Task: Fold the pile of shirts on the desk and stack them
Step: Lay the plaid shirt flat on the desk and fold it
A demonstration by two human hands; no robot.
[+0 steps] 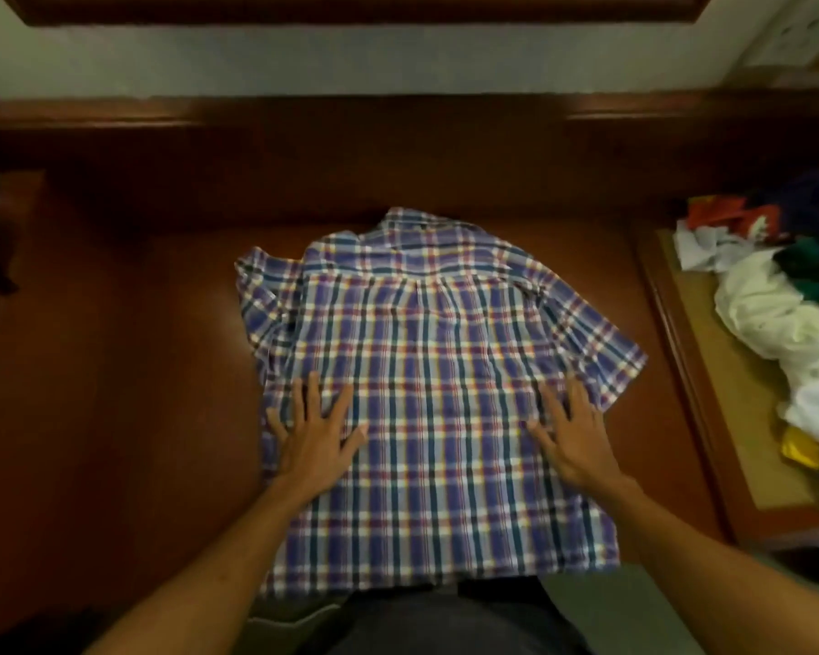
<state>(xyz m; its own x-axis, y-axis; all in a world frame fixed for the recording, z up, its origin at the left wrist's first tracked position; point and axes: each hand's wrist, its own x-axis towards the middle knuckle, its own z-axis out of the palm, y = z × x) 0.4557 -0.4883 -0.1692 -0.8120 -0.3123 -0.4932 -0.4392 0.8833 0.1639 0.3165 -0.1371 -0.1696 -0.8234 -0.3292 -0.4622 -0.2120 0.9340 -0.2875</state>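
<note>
Plaid shirt (426, 385) lay back-up on desk (114, 371), pressed flat by spread left hand (315, 442) and right hand (575, 442); blurred clothes pile (786, 323) probably shirts.

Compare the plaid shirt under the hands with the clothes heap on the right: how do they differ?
The plaid shirt lies spread flat, back up, on the desk; the heap is crumpled and unsorted. The shirt is one checked garment; the heap mixes white, green, red and purple pieces. The left hand and right hand press flat on the shirt; nothing touches the heap. Neither is folded yet.

Bare desk (114, 371) left of plaid shirt (426, 380); clothes pile (776, 314) blocks right.
</note>
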